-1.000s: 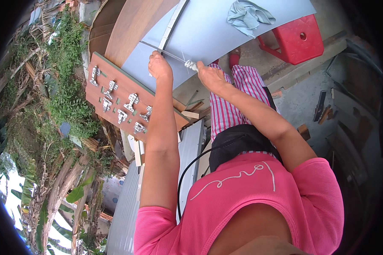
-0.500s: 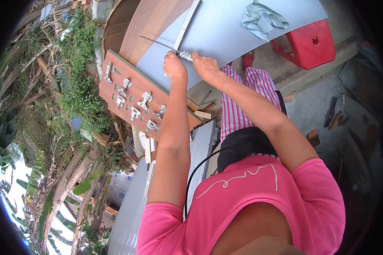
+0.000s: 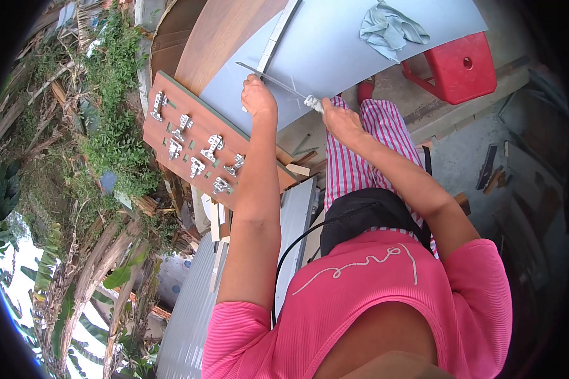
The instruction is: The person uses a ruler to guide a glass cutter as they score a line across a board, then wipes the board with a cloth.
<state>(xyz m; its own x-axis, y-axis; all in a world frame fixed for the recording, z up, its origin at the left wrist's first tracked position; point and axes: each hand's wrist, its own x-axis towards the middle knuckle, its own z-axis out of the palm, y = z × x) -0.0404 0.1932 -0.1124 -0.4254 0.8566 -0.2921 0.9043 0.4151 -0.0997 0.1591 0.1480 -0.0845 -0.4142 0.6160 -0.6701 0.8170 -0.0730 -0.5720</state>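
My right hand [image 3: 342, 121] is wrapped round the whitish, wrapped handle of a long thin saw blade [image 3: 284, 86]; its teeth are too small to make out. The blade lies across a long narrow silvery-white strip [image 3: 275, 36], just beyond my left hand [image 3: 259, 96]. The fingers of that hand are closed round the strip's near end, pressing it at the edge of a light blue-grey sheet [image 3: 335, 38]. Part of the strip is hidden under my left hand.
A brown board [image 3: 189, 142] with several metal hinges stands left of my left forearm. A crumpled pale cloth [image 3: 392, 30] lies on the sheet. Beyond its edge is a red plastic stool [image 3: 464, 69]. Wood-grain panel [image 3: 224, 31] shows at the back, plants [image 3: 123, 120] far left.
My right hand has drawn back toward my legs, right and down, pulling the saw blade along across the strip. My left hand stays on the strip.
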